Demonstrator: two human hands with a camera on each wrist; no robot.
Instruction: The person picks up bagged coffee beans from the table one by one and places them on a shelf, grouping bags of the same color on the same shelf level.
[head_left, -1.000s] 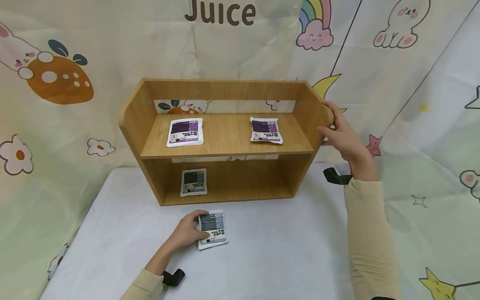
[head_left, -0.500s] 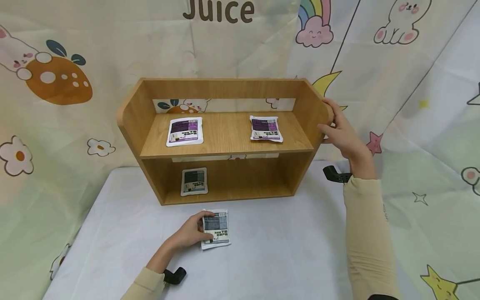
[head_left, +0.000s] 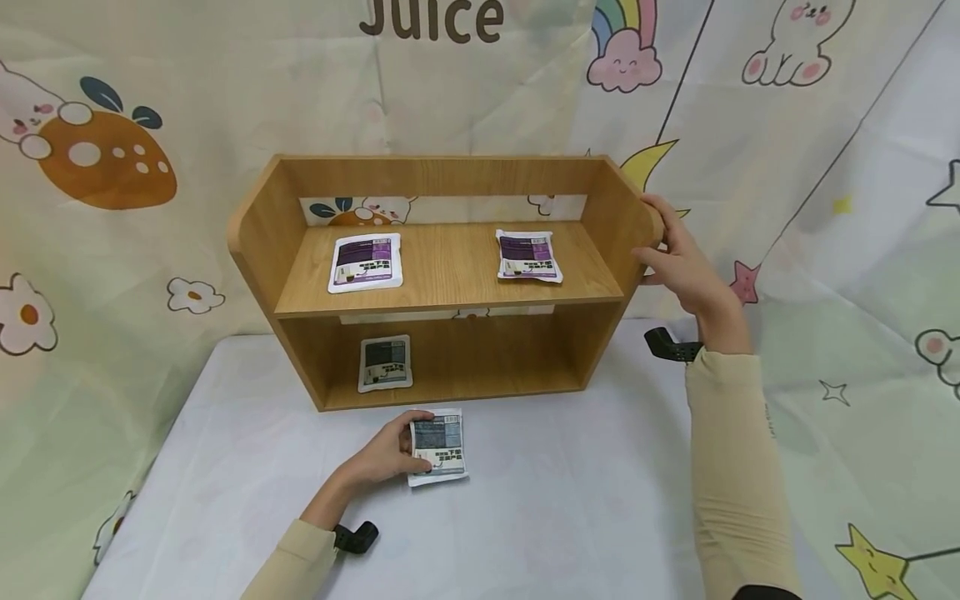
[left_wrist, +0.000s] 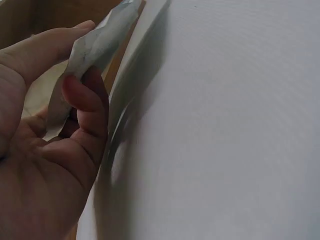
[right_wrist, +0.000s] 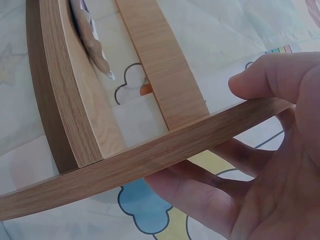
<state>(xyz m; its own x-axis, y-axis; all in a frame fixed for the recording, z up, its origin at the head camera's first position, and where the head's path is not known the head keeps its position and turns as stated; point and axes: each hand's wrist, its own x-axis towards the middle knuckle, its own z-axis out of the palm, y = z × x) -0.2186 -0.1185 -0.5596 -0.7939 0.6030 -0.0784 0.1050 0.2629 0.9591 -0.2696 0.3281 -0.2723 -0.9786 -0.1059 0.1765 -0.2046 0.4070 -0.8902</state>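
My left hand [head_left: 380,452] pinches a flat white sachet with a dark teal label [head_left: 438,447] by its left side, in front of the shelf. In the left wrist view the sachet [left_wrist: 95,52] stands between thumb and curled fingers, off the white tabletop, its shadow beside it. At the upper right, my right hand [head_left: 691,275] grips the side panel of the two-tier wooden shelf [head_left: 450,292]. The right wrist view has the thumb on one face of that panel [right_wrist: 150,160] and the fingers on the other.
Two purple-labelled sachets lie on the upper tier, one left [head_left: 366,263] and one right [head_left: 528,257]. Another teal-labelled sachet [head_left: 386,364] sits at the left of the lower tier. Behind the shelf hangs a cartoon-printed cloth [head_left: 465,100]. White cloth covers the table [head_left: 547,517].
My left hand has carried the teal-labelled sachet a little to the right and slightly towards the shelf. The right hand keeps its grip on the side panel.
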